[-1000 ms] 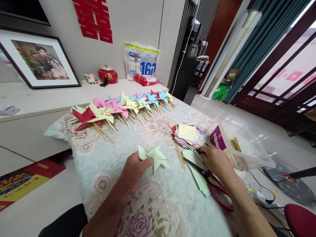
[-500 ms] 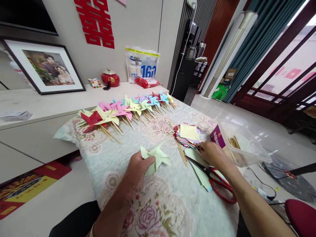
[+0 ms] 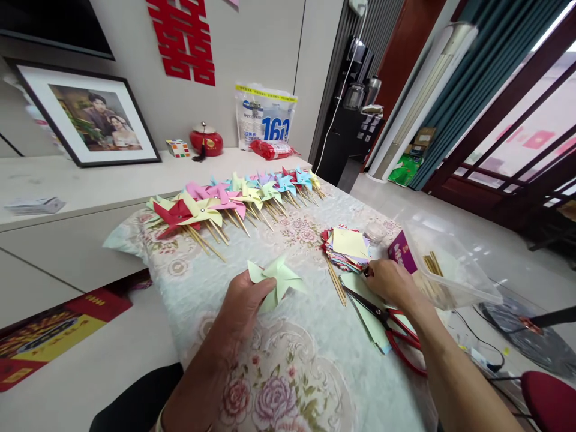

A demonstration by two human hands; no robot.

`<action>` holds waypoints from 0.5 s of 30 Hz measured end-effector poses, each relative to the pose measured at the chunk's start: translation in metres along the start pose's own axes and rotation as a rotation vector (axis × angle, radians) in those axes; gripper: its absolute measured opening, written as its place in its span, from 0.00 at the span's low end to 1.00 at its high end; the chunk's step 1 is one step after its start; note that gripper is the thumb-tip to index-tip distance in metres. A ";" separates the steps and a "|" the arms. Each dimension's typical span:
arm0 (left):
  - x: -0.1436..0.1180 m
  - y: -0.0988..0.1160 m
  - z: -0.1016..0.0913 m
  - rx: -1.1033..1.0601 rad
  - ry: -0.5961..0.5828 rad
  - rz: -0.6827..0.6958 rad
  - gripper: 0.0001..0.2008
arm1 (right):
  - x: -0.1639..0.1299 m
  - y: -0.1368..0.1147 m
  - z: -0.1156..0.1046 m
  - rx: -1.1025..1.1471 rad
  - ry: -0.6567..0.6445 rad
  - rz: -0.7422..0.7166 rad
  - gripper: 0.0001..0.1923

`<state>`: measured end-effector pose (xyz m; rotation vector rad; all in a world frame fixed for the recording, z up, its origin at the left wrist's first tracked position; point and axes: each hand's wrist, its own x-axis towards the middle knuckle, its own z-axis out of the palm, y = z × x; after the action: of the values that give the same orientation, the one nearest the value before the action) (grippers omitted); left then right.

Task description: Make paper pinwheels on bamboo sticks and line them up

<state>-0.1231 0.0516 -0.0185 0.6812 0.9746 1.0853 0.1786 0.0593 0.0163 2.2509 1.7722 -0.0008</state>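
Observation:
A pale green paper pinwheel [image 3: 279, 283] is pinched in my left hand [image 3: 245, 300], thumb on its front, over the near part of the table. My right hand [image 3: 391, 281] reaches between a pile of coloured paper squares [image 3: 348, 245] and the clear plastic box. Its fingers are closed at a small dark thing that I cannot make out. Beneath my right arm lie red-handled scissors [image 3: 381, 313] on pale green paper sheets [image 3: 365, 321]. Several thin wooden sticks [image 3: 336, 282] lie to the left of the sheets.
Several finished pinwheels [image 3: 220, 201] on sticks line the table's far edge. The clear plastic box [image 3: 472, 285] with sticks stands at the right, beside a small round clear container [image 3: 374, 231]. Behind the table is a white cabinet [image 3: 135, 180] with a framed photo [image 3: 90, 114].
The view has shifted slightly, so the surroundings sit a little further right. My left hand has moved slightly left with the pinwheel. My right hand stays at the same spot.

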 end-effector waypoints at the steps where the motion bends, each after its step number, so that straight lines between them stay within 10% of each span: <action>1: 0.001 0.000 0.001 0.003 0.007 -0.002 0.09 | 0.000 -0.001 0.000 0.001 0.003 0.007 0.15; 15: 0.009 -0.003 0.002 0.033 0.055 -0.041 0.12 | -0.010 0.007 0.001 0.106 0.079 -0.112 0.11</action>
<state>-0.1190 0.0585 -0.0231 0.6586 1.0511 1.0590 0.1833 0.0477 0.0184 2.2492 1.9820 -0.0290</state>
